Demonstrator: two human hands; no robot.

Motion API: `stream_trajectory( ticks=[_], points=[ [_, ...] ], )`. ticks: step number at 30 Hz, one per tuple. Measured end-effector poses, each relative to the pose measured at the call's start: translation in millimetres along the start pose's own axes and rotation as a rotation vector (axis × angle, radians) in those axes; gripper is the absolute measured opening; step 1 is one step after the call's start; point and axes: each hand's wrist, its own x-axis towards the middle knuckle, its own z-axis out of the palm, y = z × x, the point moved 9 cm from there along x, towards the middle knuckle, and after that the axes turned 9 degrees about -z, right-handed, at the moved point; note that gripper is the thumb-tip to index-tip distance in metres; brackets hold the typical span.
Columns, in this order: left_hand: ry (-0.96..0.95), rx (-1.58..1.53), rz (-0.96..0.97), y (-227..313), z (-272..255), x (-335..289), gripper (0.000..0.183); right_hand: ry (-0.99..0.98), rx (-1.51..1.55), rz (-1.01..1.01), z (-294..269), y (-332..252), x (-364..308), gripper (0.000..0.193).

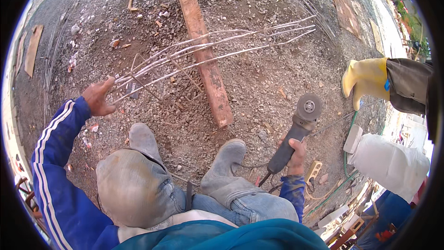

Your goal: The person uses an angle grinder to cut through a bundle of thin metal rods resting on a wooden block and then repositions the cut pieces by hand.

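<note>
My left hand [98, 98] is at the near-left end of a long, narrow rebar cage [217, 59], thumb and fingers closed around the bar ends. Thin rods tied with bent wire stirrups make up the cage. Its middle rests across a reddish-brown wooden beam [208, 71], and the far end reaches to the upper right. In my right hand [296, 155] is an angle grinder [290, 141], gripped by its dark body. The grinder's disc [309, 106] points away from me, apart from the cage. Whether the disc spins I cannot tell.
A person in yellow boots [365, 81] stands at the right. Beside my right forearm lies a yellowish power strip [314, 170] with cords. A white sack [388, 161] and green hose are farther right. Loose rods and boards [342, 7] lie on the gravel.
</note>
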Motion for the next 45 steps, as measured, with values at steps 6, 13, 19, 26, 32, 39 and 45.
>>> stream_trajectory(
  ticks=[6,13,19,26,32,39,45],
  points=[
    [0.171,-0.047,-0.042,-5.9,58.1,6.0,0.092,-0.06,-0.144,-0.013,23.9,-13.3,21.5,0.045],
    [0.262,-0.166,-0.197,6.3,34.5,-6.8,0.087,-0.15,-0.143,-0.123,96.2,-72.8,49.2,0.049],
    [0.357,-0.376,-0.399,-4.9,52.6,5.9,0.05,-0.316,-0.225,-0.114,143.3,-105.5,64.4,0.046],
    [0.368,-0.338,-0.275,3.5,46.5,4.8,0.04,-0.449,-0.341,-0.094,185.8,-119.1,81.5,0.042],
    [0.381,-0.261,-0.365,-3.5,45.6,-3.5,0.046,-0.458,-0.24,-0.084,210.3,-75.0,96.2,0.044],
    [0.43,-0.996,0.029,156.0,0.7,-8.8,0.055,-0.397,0.165,0.076,214.8,-47.7,97.9,0.057],
    [-0.178,-1.042,0.076,290.3,-5.0,30.9,0.097,-0.447,0.33,0.002,252.1,-40.8,93.4,0.051]
  ],
)
